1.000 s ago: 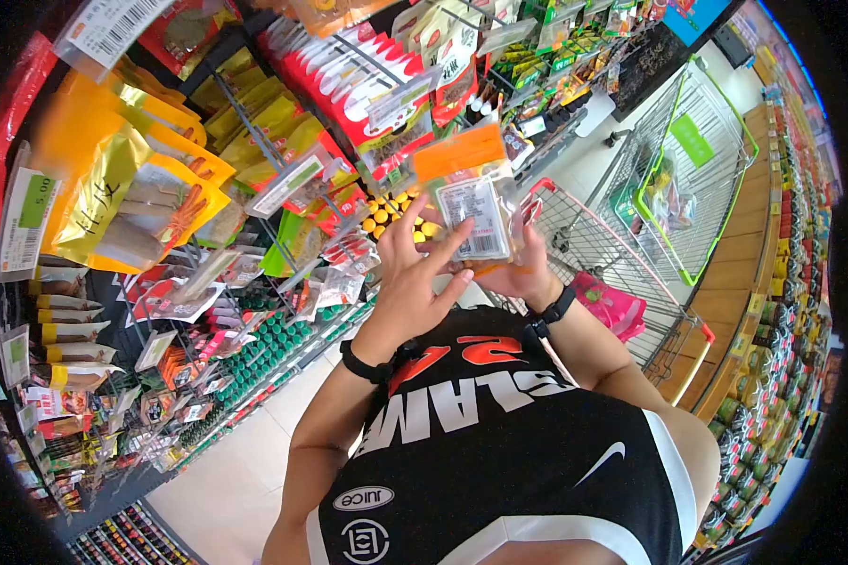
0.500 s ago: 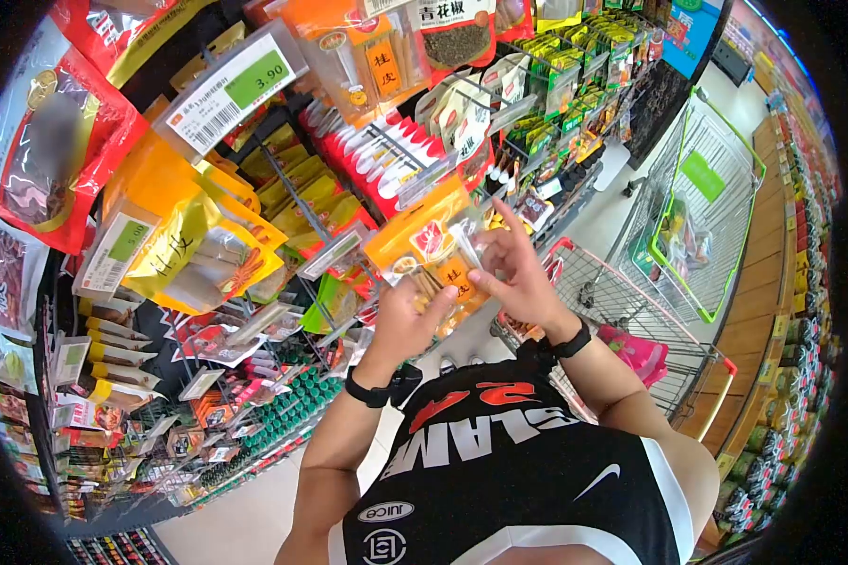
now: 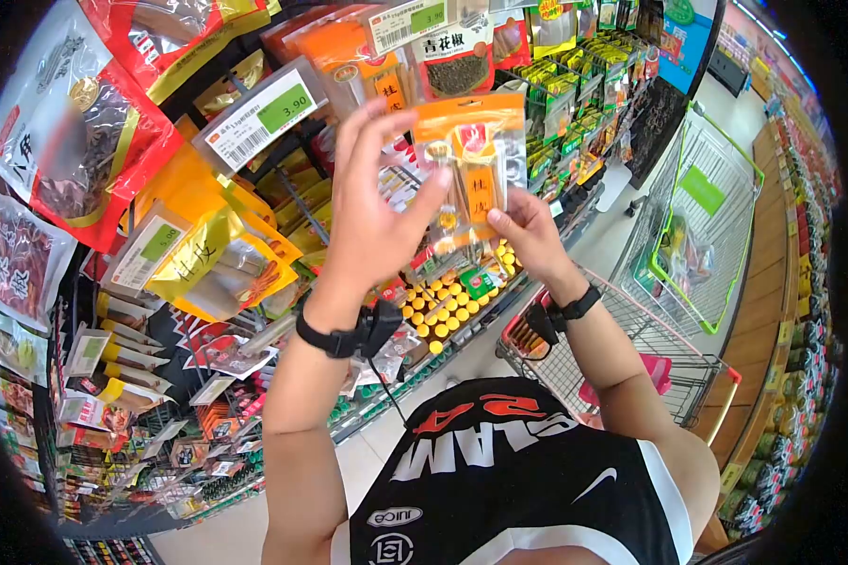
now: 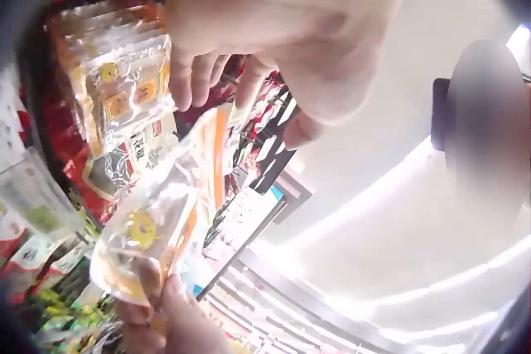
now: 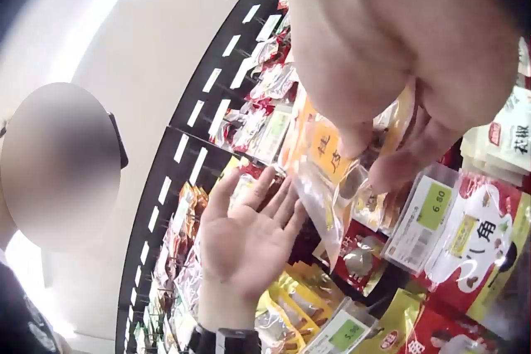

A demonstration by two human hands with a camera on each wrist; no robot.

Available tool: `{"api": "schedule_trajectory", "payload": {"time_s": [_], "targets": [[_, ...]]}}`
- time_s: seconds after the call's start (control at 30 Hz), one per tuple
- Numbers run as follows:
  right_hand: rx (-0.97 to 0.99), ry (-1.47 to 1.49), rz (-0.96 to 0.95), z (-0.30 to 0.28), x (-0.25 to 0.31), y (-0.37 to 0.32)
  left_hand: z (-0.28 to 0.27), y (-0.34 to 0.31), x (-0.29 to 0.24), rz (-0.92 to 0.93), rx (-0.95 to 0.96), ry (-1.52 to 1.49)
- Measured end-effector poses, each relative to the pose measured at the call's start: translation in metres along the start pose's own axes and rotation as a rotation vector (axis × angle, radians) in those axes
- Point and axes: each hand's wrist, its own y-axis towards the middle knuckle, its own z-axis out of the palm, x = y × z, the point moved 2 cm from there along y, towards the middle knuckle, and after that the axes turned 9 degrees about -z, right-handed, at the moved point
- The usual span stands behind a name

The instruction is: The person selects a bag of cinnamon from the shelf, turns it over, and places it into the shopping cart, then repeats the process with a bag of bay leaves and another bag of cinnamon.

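Observation:
An orange-topped clear packet (image 3: 476, 160) with brown sticks inside is held upright in front of the rack. My right hand (image 3: 534, 237) pinches its lower right edge, thumb across the front. Raised at the packet's left side, my left hand (image 3: 372, 202) has its fingers spread and thumb towards the packet; whether it touches is unclear. In the left wrist view the left hand (image 4: 282, 30) hangs above the packet (image 4: 158, 234), which the right hand (image 4: 178, 321) grips from below. The right wrist view shows the left palm (image 5: 247, 250) beside the packet (image 5: 319, 205), gripped by my right hand (image 5: 398, 63).
Hanging packets, including a yellow one (image 3: 226, 268), and price tags (image 3: 262, 115) fill the rack at left. Yellow-capped items (image 3: 438, 315) stand below the hands. A red-handled cart (image 3: 631, 325) and a green-edged cart (image 3: 702, 221) are at right.
My left hand has let go of the packet and lifted up and left, fingers opening. The packet, turned from its label side to its front earlier, is now higher and more upright in my right hand.

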Motion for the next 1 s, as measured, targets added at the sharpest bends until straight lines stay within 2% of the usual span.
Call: {"api": "schedule_trajectory", "payload": {"time_s": [0.13, 0.2, 0.27, 0.4, 0.6, 0.8, 1.0], "targets": [[-0.089, -0.088, -0.064, -0.007, 0.002, 0.022, 0.011, 0.026, -0.011, 0.236, -0.121, 0.231], [-0.135, -0.08, -0.17, -0.002, 0.005, 0.032, 0.012, 0.029, -0.015, 0.236, -0.12, 0.255], [-0.121, -0.091, -0.156, -0.005, 0.003, 0.04, 0.012, 0.032, -0.012, 0.231, -0.106, 0.26], [-0.099, -0.083, -0.149, 0.001, 0.017, 0.053, 0.006, 0.033, -0.021, 0.367, -0.141, 0.175], [-0.117, -0.158, -0.215, 0.019, 0.046, 0.075, 0.005, 0.041, -0.022, 0.424, -0.114, 0.179], [-0.093, -0.128, -0.277, 0.023, 0.05, 0.089, 0.001, 0.044, -0.025, 0.44, -0.138, 0.186], [-0.106, -0.092, -0.244, 0.023, 0.046, 0.096, -0.001, 0.046, -0.022, 0.471, -0.137, 0.213]]}}
